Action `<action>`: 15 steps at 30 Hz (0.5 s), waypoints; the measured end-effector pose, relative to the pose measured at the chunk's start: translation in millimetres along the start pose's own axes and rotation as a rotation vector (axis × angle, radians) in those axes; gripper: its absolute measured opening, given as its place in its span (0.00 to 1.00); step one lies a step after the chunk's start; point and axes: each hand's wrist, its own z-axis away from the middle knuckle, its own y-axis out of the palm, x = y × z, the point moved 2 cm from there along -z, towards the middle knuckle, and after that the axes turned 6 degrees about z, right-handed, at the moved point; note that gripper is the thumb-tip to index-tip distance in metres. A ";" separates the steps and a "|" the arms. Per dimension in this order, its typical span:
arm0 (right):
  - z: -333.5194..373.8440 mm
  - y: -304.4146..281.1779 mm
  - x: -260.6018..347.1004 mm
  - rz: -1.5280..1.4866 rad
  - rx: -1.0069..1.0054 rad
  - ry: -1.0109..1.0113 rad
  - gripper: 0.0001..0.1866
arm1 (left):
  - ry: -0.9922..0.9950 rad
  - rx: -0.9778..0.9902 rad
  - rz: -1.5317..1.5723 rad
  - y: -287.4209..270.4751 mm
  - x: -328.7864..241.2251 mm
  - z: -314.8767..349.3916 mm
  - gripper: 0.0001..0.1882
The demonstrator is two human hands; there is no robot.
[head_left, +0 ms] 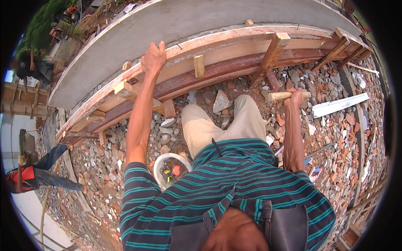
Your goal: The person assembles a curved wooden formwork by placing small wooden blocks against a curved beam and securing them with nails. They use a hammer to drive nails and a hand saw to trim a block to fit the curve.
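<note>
Reddish and pale timber makes up the long wooden formwork (234, 69) in front of the person's knees. On its top edge rests the left hand (153, 59), fingers bent; whether they pinch anything, I cannot tell. On its near side, the right hand (296, 98) is closed around a pale wooden bar (277, 96). Steady pressure from the left hand seems best, fingertips clear of the nail-like spike (179, 46) near them on the formwork, with a firm right wrist behind the bar.

The formwork's slanting brace (271, 56) stands between the 2 hands and could catch the bar. Loose rubble (111, 157) on its near side probably makes footing uncertain; a white bucket (156, 171) and a white strip (340, 105) lie there too. Beyond it runs a grey concrete wall (197, 17). Past its left end are 2 co-workers (25, 178).
</note>
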 end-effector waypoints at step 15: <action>129.9 33.5 -49.4 0.274 0.411 0.110 0.07 | 0.003 0.023 -0.011 -1.4 12.5 -0.2 0.29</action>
